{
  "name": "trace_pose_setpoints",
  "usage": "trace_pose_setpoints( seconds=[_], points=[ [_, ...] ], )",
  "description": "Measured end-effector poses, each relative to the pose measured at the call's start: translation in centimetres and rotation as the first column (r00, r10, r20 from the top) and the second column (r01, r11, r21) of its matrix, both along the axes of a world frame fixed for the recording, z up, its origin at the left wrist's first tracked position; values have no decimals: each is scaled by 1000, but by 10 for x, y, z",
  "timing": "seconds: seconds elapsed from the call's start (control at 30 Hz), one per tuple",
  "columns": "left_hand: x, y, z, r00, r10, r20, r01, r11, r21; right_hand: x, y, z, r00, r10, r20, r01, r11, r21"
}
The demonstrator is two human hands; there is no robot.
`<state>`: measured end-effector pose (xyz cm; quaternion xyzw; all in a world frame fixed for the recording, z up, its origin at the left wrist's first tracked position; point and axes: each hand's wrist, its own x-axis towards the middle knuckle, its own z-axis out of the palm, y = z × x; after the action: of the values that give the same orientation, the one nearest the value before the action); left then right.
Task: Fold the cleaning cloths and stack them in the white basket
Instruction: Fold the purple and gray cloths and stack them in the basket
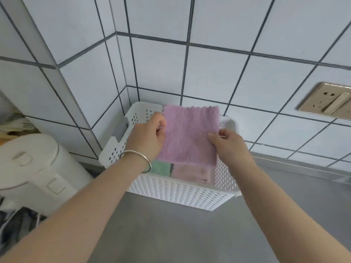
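Holding the folded purple cloth point(190, 133) flat over the basket point(178, 188), probably so it drops in square on the stack. Left hand point(150, 135) pinches its left edge, right hand point(226, 143) grips the right edge. It's fuzzy with scalloped edges; green point(161, 168) and pink point(191, 171) cloths sit below.

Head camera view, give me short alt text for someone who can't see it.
Two hands, left hand and right hand, hold a purple cloth by its side edges over a white basket on a grey counter. Folded green cloth and pink cloth lie inside the basket; a white kettle stands to the left.
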<state>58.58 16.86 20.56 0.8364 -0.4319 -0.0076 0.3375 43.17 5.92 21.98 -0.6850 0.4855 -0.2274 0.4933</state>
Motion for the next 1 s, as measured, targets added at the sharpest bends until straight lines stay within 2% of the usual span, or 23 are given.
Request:
trace_pose_setpoints(
  seconds=[0.07, 0.17, 0.23, 0.33, 0.43, 0.5, 0.6, 0.7, 0.8, 0.9, 0.93, 1.0],
  points=[
    [33, -19, -20, 999, -15, 48, 7, 986, 165, 30, -20, -17, 986, 78, -144, -72, 996, 48],
    [69, -44, -46, 992, -93, 81, 43, 877, 478, 69, -43, -52, 917, 256, -306, -188, 954, 235],
    [84, -57, -60, 985, -150, 88, 57, 757, 651, 89, -54, -79, 856, 340, -389, -229, 925, 303],
    [101, -75, -83, 964, -236, 123, 19, 523, 852, 112, -63, -115, 720, 444, -534, -287, 890, 354],
    [109, -83, -106, 951, -281, 130, -36, 318, 947, 129, -65, -143, 672, 511, -536, -299, 849, 435],
    [112, -88, -114, 963, -249, 104, -49, 216, 975, 137, -63, -156, 703, 500, -507, -273, 847, 457],
    [113, -88, -118, 957, -287, 44, -22, 79, 997, 145, -62, -166, 733, 493, -469, -254, 837, 484],
    [111, -85, -125, 954, -297, 29, 13, 137, 990, 148, -61, -174, 654, 545, -524, -325, 829, 456],
    [107, -88, -123, 964, -259, 61, -10, 193, 981, 153, -56, -175, 503, 459, -733, -524, 836, 163],
    [96, -99, -119, 932, -331, 151, -69, 247, 967, 155, -48, -164, 495, 360, -791, -677, 731, -91],
    [91, -100, -117, 913, -383, 140, -59, 215, 975, 155, -45, -164, 471, 369, -801, -744, 654, -136],
    [86, -100, -123, 895, -445, 21, -12, 23, 1000, 149, -37, -166, 375, 390, -841, -844, 518, -136]
  ],
)
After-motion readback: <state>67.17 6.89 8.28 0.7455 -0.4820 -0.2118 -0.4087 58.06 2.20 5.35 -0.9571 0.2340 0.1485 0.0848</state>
